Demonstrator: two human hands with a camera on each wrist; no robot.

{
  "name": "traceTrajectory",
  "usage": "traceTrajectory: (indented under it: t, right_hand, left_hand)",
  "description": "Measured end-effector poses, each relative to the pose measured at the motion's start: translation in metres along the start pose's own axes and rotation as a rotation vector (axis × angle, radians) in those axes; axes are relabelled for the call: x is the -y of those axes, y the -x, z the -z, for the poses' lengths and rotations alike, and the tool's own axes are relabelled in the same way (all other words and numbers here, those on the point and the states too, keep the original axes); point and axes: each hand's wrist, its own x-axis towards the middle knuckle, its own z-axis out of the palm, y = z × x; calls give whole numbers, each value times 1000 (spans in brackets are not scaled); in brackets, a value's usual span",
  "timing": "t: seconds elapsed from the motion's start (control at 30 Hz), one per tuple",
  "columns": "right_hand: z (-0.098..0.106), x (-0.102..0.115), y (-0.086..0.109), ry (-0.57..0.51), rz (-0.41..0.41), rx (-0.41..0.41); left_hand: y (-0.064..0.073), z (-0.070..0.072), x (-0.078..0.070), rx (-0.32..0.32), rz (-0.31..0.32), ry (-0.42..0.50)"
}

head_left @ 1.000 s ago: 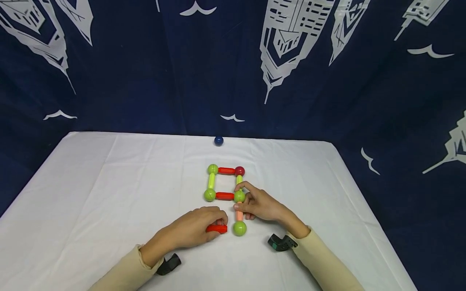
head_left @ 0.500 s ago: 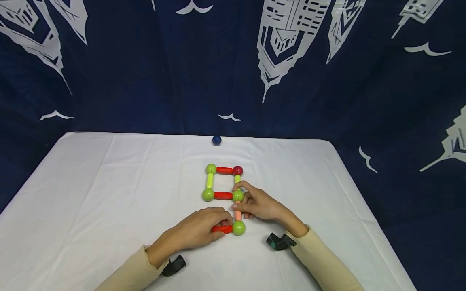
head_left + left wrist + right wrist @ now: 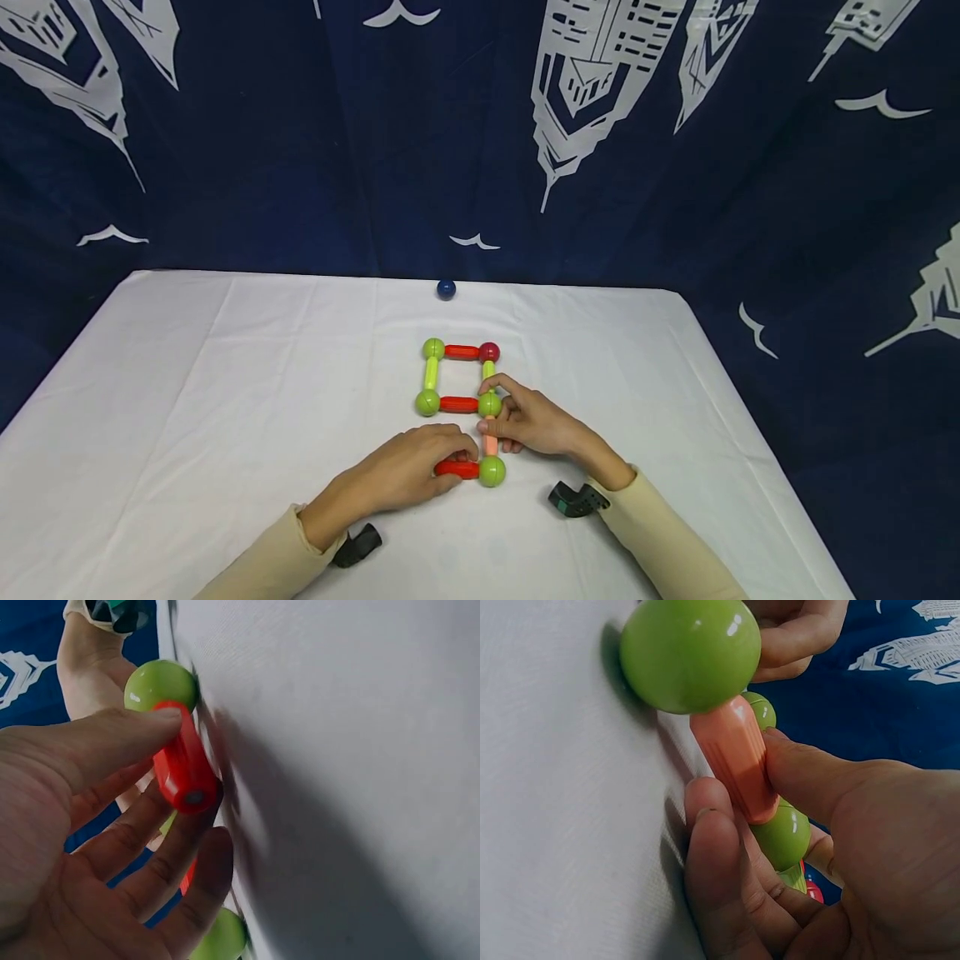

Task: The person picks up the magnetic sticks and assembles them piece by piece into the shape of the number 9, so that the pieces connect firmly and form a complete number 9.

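Note:
My left hand [image 3: 405, 468] pinches a short red magnetic rod [image 3: 184, 765] between thumb and fingers. One end of this rod meets the nearest green ball [image 3: 492, 472]; its other end, with a small metal disc, points at the left wrist camera. Thumb and fingers of my right hand [image 3: 536, 421] grip the salmon-coloured rod [image 3: 739, 761], which joins that ball to another green ball [image 3: 490, 405]. My right index finger reaches over the lime rod [image 3: 489, 367] beyond. Farther back, rods and balls form a four-sided frame with a dark red ball [image 3: 489, 352] at one corner.
A loose dark blue ball [image 3: 446, 289] lies at the far edge of the white-covered table [image 3: 225, 375]. Behind the table hangs a navy cloth [image 3: 300, 167] with white building prints. A black strap device [image 3: 577, 500] sits at each wrist.
My left hand has moved right with the red rod, bringing its end against the nearest green ball. My right hand keeps its grip on the salmon rod.

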Motion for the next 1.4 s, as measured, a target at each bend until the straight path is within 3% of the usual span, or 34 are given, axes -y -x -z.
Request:
traceTrajectory:
  t: [0.2, 0.33, 0.43, 0.53, 0.63, 0.73, 0.87, 0.97, 1.03, 1.17, 1.4]
  right_hand:
    - [1, 1, 0, 2, -5, -6]
    - [0, 0, -1, 4, 1, -3]
    - [-1, 0, 0, 6, 2, -2]
    - [0, 1, 1, 5, -4, -5]
    - [1, 1, 2, -2, -15, -12]
    - [1, 0, 2, -7, -25, -15]
    - [-2, -1, 0, -14, -22, -2]
    - [-3, -1, -1, -20, -20, 4]
    - [-4, -1, -1, -26, -23, 3]
    - [-3, 0, -1, -33, -29, 0]
    - [-3, -1, 0, -36, -31, -3]
  left_hand:
    - [2, 6, 5, 36, 26, 22]
    - [-1, 20, 14, 43, 11, 89]
    - [-11, 42, 23, -12, -15, 128]
    - [-32, 68, 37, -113, -26, 132]
    - [-57, 89, 54, -203, 35, 138]
    - [-81, 99, 74, -250, 151, 192]
    - [-101, 99, 98, -273, 289, 366]
    - [-112, 95, 113, -290, 357, 517]
    - [-118, 92, 120, -293, 386, 590]
    - [-128, 93, 129, -254, 421, 652]
    - [-140, 102, 131, -99, 483, 628]
